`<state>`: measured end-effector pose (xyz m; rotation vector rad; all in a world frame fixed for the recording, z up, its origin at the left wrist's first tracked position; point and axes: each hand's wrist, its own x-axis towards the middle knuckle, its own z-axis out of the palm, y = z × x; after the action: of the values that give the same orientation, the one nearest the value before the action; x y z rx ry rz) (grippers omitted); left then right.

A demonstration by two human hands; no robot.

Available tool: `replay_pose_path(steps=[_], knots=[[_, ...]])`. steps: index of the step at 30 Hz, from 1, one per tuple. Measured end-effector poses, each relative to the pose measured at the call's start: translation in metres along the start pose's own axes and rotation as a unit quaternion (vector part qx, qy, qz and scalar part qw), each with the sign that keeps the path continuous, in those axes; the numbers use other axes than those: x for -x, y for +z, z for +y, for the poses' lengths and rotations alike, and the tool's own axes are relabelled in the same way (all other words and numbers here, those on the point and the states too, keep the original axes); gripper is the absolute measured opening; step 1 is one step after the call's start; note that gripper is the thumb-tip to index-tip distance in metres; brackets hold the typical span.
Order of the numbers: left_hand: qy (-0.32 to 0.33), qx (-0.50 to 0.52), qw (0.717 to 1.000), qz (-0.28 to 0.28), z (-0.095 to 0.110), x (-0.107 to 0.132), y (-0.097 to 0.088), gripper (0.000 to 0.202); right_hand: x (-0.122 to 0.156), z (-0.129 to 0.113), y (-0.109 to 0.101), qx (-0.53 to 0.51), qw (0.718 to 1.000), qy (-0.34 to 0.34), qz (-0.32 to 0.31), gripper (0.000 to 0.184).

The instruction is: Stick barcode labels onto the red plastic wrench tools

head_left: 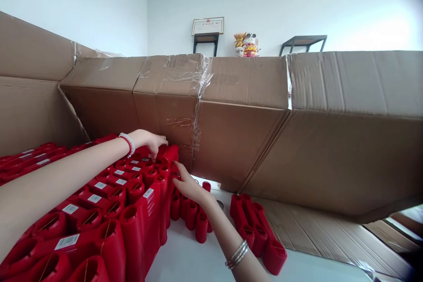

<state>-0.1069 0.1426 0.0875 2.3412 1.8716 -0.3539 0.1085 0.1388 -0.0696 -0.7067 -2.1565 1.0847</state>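
Observation:
A big stack of red ribbed packs (109, 211) with white barcode labels fills the lower left. My left hand (149, 141), with a bead bracelet on the wrist, reaches over the stack; its fingers curl down onto the top packs at the far end. My right hand (187, 185), silver bangles on its wrist, presses flat with stretched fingers against the stack's right side, just above a lower row of red packs (191, 216). A separate red pack (256, 229) lies to the right on the white surface.
Tall cardboard box walls (238, 114), taped at the seams, ring the work area on the left, back and right. Flattened cardboard (324, 233) lies at lower right. Behind, a white wall, a framed certificate and a figurine.

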Motion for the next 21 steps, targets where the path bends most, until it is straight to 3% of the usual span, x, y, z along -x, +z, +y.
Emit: replay_pose_path(steps=[6, 13, 17, 21], knots=[[-0.010, 0.006, 1.000, -0.028, 0.002, -0.002, -0.005, 0.048, 0.001, 0.001, 0.003, -0.006, 1.000, 0.007, 0.007, 0.078], [-0.020, 0.032, 0.999, -0.017, -0.007, 0.006, -0.001, 0.053, 0.003, 0.005, 0.002, -0.015, 1.000, 0.016, 0.007, 0.079], [-0.028, 0.047, 0.998, -0.009, -0.026, 0.016, -0.003, 0.054, 0.011, 0.004, -0.002, -0.019, 0.999, 0.037, 0.009, 0.078], [-0.058, 0.048, 0.997, 0.015, -0.059, 0.032, -0.004, 0.052, 0.018, 0.002, -0.007, -0.026, 0.998, 0.050, 0.013, 0.075]])
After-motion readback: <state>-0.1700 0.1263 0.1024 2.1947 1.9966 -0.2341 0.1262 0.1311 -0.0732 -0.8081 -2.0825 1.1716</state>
